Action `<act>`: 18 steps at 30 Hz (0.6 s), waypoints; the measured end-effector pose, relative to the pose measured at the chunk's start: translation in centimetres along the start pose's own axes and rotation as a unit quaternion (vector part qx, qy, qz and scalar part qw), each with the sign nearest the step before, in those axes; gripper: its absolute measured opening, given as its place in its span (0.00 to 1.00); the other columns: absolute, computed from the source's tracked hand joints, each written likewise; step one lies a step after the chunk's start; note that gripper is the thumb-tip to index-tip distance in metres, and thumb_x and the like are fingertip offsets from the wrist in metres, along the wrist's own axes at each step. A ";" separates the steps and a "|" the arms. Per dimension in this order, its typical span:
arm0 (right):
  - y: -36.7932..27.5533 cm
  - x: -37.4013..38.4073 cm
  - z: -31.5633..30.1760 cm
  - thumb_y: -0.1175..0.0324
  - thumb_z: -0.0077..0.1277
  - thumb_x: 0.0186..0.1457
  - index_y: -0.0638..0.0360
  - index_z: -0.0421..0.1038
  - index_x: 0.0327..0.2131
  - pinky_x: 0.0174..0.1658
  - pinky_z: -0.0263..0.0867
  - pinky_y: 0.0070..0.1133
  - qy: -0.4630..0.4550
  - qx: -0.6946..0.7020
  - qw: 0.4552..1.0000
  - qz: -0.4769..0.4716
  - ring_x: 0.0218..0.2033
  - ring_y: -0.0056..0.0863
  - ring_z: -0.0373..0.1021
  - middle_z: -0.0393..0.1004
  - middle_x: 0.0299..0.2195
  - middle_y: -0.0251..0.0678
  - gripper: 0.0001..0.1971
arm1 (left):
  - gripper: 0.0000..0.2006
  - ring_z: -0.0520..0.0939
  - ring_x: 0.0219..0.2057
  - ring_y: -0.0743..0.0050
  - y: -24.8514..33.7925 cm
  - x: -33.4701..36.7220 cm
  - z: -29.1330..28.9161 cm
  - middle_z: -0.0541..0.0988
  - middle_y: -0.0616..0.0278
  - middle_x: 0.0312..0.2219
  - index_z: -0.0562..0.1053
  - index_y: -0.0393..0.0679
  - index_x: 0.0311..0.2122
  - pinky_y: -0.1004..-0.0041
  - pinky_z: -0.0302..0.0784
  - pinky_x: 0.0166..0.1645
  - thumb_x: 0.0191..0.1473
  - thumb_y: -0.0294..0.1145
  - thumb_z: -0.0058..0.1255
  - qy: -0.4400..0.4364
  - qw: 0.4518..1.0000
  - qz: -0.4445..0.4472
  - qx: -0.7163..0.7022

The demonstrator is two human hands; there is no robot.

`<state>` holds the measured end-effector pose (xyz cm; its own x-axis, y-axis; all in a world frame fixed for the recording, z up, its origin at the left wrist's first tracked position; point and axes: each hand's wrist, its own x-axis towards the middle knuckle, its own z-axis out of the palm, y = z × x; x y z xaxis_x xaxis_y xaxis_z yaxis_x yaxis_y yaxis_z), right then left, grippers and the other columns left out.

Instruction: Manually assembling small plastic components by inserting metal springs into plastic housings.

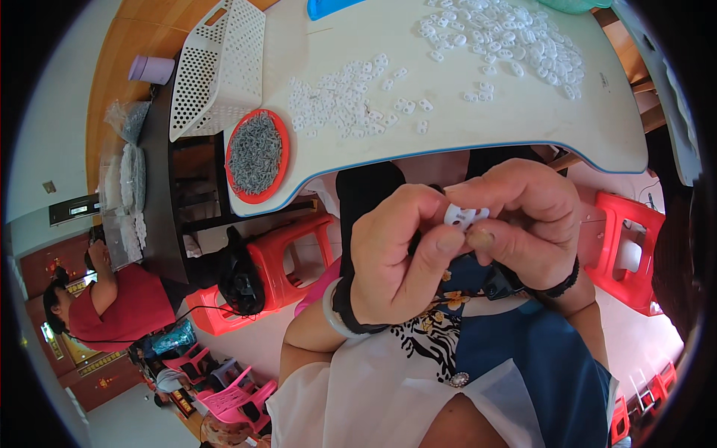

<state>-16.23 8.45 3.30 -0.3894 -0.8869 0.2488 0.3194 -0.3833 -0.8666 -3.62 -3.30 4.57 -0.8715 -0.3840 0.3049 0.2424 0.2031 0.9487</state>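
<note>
My left hand [403, 250] and my right hand [526, 216] meet in front of my body, just off the table's near edge. Between the thumbs and fingertips of both is a small white plastic piece [461, 215] with dark holes in it. The fingers partly cover it, and whether it is one part or two joined cannot be made out. Ahead on the pale table [478, 127] lies a loose spread of small white plastic pieces [336, 97]. A red dish [284, 149] at the table's left corner is heaped with small grey screw-like pieces [254, 158].
A bigger pile of white oval pieces [523, 45] covers the far right. One white perforated basket [224, 67] stands at the far left, beyond it a lilac cup [152, 69]. Red stools [287, 257] flank me. Someone in a red shirt [123, 306] sits farther left.
</note>
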 end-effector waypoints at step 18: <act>0.7 1.0 -0.6 0.68 0.65 0.40 0.66 0.74 0.37 0.29 0.65 0.17 -0.069 -0.194 0.968 -0.144 0.28 0.26 0.71 0.76 0.29 0.39 0.19 | 0.12 0.70 0.22 0.74 0.2 -1.3 -0.7 0.71 0.60 0.24 0.68 0.34 0.35 0.77 0.64 0.25 0.59 0.35 0.39 -0.019 0.996 0.001 0.086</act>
<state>-16.93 7.51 2.70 -0.2865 -0.7939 0.5363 -0.1432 -0.5180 -0.8433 -2.20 -3.41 4.41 -0.8875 -0.3489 0.3010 0.1710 0.3572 0.9183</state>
